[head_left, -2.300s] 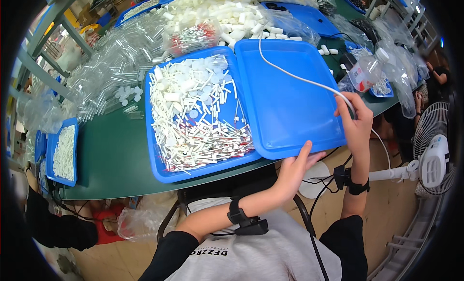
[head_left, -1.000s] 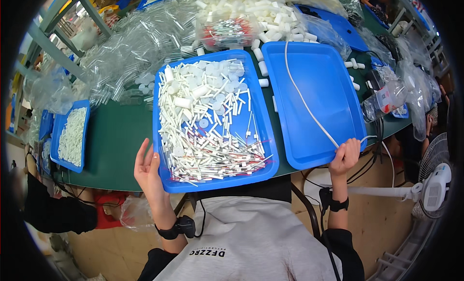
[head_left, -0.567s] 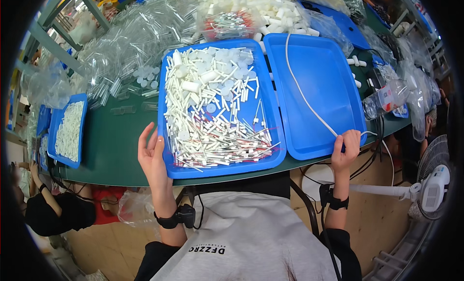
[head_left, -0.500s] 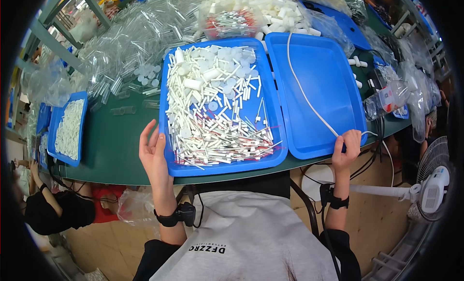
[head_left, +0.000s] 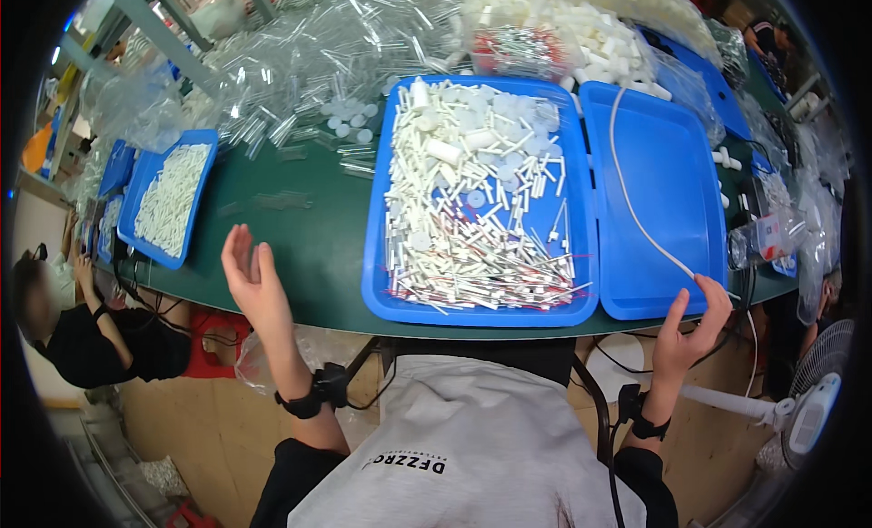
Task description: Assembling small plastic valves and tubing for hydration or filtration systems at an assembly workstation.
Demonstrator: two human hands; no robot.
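My left hand point(head_left: 258, 278) is raised at the table's front edge, fingers apart and empty, well to the left of a filled blue tray point(head_left: 373, 256). Inside that tray lie small white tubes point(head_left: 409, 178), translucent discs point(head_left: 506, 172) and many thin metal pins with white and red parts point(head_left: 481, 278). My right hand point(head_left: 688, 333) is by the near right corner of a second blue tray point(head_left: 658, 201), thumb and fingers spread. A white cable point(head_left: 627, 194) runs across this shallow tray to my right fingertips, which look to be beside or touching it; no grip shows.
Clear plastic tubes point(head_left: 300, 60) are heaped at the back left. A clear box of red-and-white pins point(head_left: 522, 51) stands behind the trays. Another blue tray of white pieces point(head_left: 173, 197) sits at left, near a seated person point(head_left: 100, 324). A fan point(head_left: 813, 410) stands at right.
The view has turned, so the trays appear farther right. My left hand has come away from the filled tray's left side. My right hand has gone from closed at the tray's corner to spread fingers.
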